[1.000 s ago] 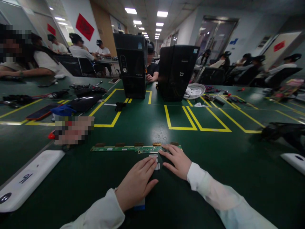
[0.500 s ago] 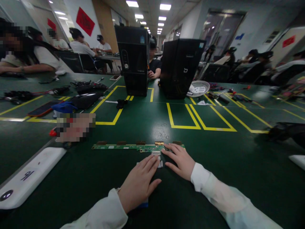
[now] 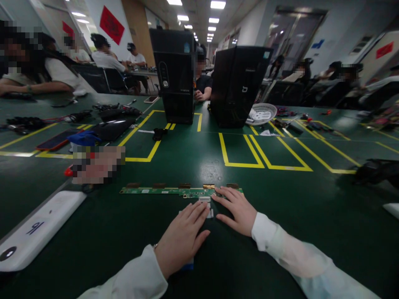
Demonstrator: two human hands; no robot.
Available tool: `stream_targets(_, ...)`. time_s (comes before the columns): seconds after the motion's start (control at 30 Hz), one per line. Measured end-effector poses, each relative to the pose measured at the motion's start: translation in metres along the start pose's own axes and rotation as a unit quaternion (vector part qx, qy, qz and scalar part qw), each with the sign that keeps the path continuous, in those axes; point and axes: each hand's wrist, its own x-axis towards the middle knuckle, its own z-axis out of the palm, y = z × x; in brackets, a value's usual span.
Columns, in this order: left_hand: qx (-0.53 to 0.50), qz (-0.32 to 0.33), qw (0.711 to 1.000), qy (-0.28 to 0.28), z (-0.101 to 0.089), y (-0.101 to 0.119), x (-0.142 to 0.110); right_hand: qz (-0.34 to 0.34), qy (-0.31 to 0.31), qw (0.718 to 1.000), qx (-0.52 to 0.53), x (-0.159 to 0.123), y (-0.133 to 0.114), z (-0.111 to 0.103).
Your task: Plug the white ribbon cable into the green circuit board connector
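My left hand [image 3: 183, 234], flat with fingers together, covers a pale ribbon cable [image 3: 209, 213]; my right hand [image 3: 235, 209], fingers spread, touches the green circuit board [image 3: 166, 191].

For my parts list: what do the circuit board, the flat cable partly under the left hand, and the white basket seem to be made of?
Circuit board: probably fibreglass with smooth green coating; coppery tabs line its far edge.
Flat cable: perhaps smooth plastic film; its end is blue, but the left hand hides most.
White basket: likely moulded plastic, by its openwork wall; finish unclear.
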Motion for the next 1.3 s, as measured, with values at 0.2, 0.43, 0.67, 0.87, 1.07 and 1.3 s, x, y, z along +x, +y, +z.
stream_targets(0.2,-0.004,0.001,1.0,0.002,0.0,-0.002,0.0,-0.002,-0.008,1.0,0.003,0.0,0.001,-0.002)
stream_targets(0.43,-0.017,-0.018,1.0,0.009,-0.001,0.002,0.001,-0.002,-0.003,1.0,0.002,0.0,0.0,-0.001)
stream_targets(0.67,-0.055,-0.008,0.998,0.033,-0.018,-0.002,0.006,-0.002,-0.007,1.0,-0.008,0.001,0.003,0.002)
stream_targets(0.87,-0.011,-0.049,0.996,0.079,-0.023,-0.015,0.001,-0.004,-0.016,1.0,-0.012,0.001,0.004,0.002)
stream_targets(1.07,-0.012,-0.146,0.988,0.04,-0.032,-0.04,-0.01,0.002,-0.031,0.999,-0.014,0.002,0.003,-0.001)
stream_targets(1.3,0.014,-0.253,0.967,0.0,-0.034,-0.063,-0.059,0.007,-0.032,0.999,-0.016,0.002,0.001,0.001)
